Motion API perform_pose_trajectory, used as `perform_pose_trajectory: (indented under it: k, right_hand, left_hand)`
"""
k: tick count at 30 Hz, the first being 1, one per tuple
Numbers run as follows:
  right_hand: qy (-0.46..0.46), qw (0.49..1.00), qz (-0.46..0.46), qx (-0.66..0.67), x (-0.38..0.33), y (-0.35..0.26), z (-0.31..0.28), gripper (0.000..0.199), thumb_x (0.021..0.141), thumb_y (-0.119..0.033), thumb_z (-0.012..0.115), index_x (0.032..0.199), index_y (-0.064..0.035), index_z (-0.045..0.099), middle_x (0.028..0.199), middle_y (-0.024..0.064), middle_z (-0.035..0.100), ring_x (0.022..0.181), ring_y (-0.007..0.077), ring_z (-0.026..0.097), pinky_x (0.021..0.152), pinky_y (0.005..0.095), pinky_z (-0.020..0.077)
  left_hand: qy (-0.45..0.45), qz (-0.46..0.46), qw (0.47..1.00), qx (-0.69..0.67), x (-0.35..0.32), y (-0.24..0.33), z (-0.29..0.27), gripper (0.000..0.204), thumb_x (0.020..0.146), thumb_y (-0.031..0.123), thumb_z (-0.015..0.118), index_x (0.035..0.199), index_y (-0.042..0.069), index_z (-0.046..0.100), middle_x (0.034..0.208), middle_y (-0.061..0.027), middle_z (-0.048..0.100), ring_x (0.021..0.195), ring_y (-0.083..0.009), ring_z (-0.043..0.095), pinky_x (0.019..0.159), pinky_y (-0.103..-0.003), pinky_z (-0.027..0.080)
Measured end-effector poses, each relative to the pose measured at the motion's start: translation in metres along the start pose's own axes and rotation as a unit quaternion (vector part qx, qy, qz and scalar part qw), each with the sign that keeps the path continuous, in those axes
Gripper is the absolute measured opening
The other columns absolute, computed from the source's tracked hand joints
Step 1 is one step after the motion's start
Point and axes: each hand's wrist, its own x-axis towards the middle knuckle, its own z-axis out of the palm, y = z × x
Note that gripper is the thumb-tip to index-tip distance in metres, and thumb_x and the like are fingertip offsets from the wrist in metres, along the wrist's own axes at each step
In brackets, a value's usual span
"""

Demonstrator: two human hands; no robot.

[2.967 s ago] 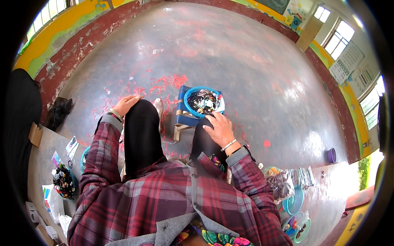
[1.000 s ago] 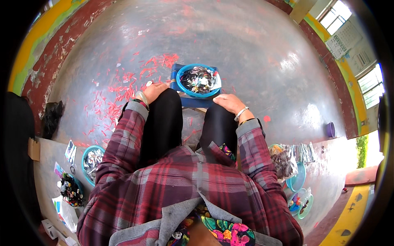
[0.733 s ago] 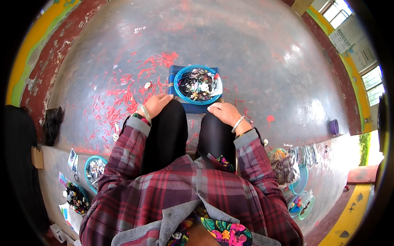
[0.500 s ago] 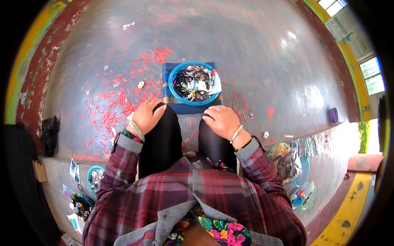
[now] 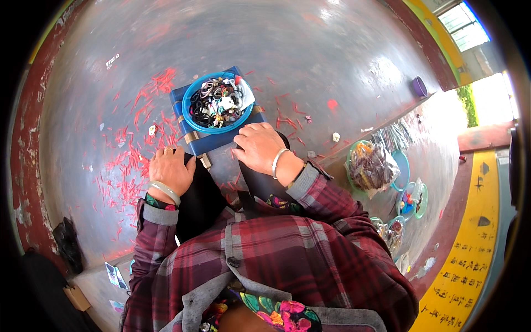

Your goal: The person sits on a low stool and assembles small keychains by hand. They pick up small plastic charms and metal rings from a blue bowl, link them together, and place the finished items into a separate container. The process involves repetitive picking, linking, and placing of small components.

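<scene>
My left hand (image 5: 170,170) lies on my left knee with nothing in it, its fingers stretched over the dark trousers. On the other knee rests my right hand (image 5: 260,146), also holding nothing, fingers laid loosely over it. Just beyond both hands is a low blue stool (image 5: 207,145) with tan bands. A round blue basin (image 5: 186,102) stands on it, nearer my right hand but touched by neither. Inside are many mixed hair ties (image 5: 207,113), mostly black, with small light-coloured ornaments. A white piece (image 5: 246,97) leans at the basin's right side.
Red scraps (image 5: 130,180) litter the floor, mostly to the left. At right are a plastic bag of brown items (image 5: 371,166), a blue basin (image 5: 402,169) and smaller containers. A purple bucket (image 5: 419,86) stands farther off. A black bag (image 5: 67,244) and cardboard box (image 5: 77,297) lie at left.
The view has turned to the right, so the stool and basin appear tilted and farther left. More containers show at right. Both hands stay on my knees.
</scene>
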Motion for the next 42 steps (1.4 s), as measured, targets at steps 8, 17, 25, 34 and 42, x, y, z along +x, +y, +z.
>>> perform_pose_trajectory:
  k: [8, 17, 25, 34, 42]
  right_hand:
    - [-0.032, 0.998, 0.019, -0.043, -0.004, -0.011, 0.003, 0.025, 0.079, -0.031, 0.053, 0.08, -0.0081, 0.064, 0.084, 0.0064, 0.059, 0.09, 0.0222, 0.053, 0.076, 0.0368, 0.0368]
    - [0.065, 0.997, -0.03, -0.014, -0.013, -0.005, 0.01, 0.025, 0.074, -0.032, 0.055, 0.071, -0.0086, 0.064, 0.077, 0.0073, 0.06, 0.08, 0.0241, 0.056, 0.069, 0.0381, 0.0386]
    - [0.092, 0.993, -0.016, 0.066, -0.042, 0.02, 0.009, 0.032, 0.077, -0.031, 0.057, 0.1, -0.0095, 0.058, 0.106, 0.0117, 0.053, 0.099, 0.0282, 0.05, 0.082, 0.0396, 0.0386]
    - [0.212, 0.94, 0.117, 0.239, -0.198, 0.09, -0.059, 0.021, 0.081, -0.018, 0.056, 0.099, -0.0068, 0.061, 0.094, 0.0094, 0.063, 0.089, 0.0246, 0.06, 0.079, 0.0351, 0.0467]
    - [0.714, 0.459, 0.338, 0.405, -0.465, 0.232, -0.086, 0.025, 0.082, -0.01, 0.055, 0.104, -0.0003, 0.058, 0.086, 0.0111, 0.063, 0.067, 0.0199, 0.062, 0.056, 0.0248, 0.0474]
  left_hand:
    - [0.116, 0.027, 0.989, -0.088, -0.007, -0.026, 0.011, 0.028, 0.075, 0.028, 0.061, 0.088, 0.003, 0.059, 0.087, -0.0168, 0.059, 0.085, -0.0344, 0.054, 0.074, -0.043, 0.044]
    - [0.107, 0.023, 0.992, -0.068, -0.001, -0.015, 0.022, 0.032, 0.076, 0.031, 0.062, 0.093, 0.004, 0.06, 0.091, -0.0159, 0.06, 0.088, -0.0346, 0.055, 0.076, -0.044, 0.044]
    - [0.088, 0.025, 0.995, -0.028, 0.002, 0.009, 0.018, 0.034, 0.077, 0.031, 0.06, 0.098, 0.004, 0.06, 0.093, -0.0176, 0.059, 0.088, -0.0352, 0.054, 0.075, -0.044, 0.044]
    - [0.069, 0.025, 0.997, 0.008, 0.006, 0.0, 0.029, 0.036, 0.08, 0.029, 0.057, 0.1, 0.0, 0.058, 0.097, -0.0192, 0.058, 0.093, -0.0357, 0.053, 0.08, -0.043, 0.043]
    - [0.016, 0.018, 0.998, 0.049, 0.015, 0.015, 0.025, 0.036, 0.081, 0.029, 0.056, 0.101, -0.001, 0.057, 0.1, -0.0192, 0.058, 0.096, -0.0356, 0.053, 0.086, -0.042, 0.041]
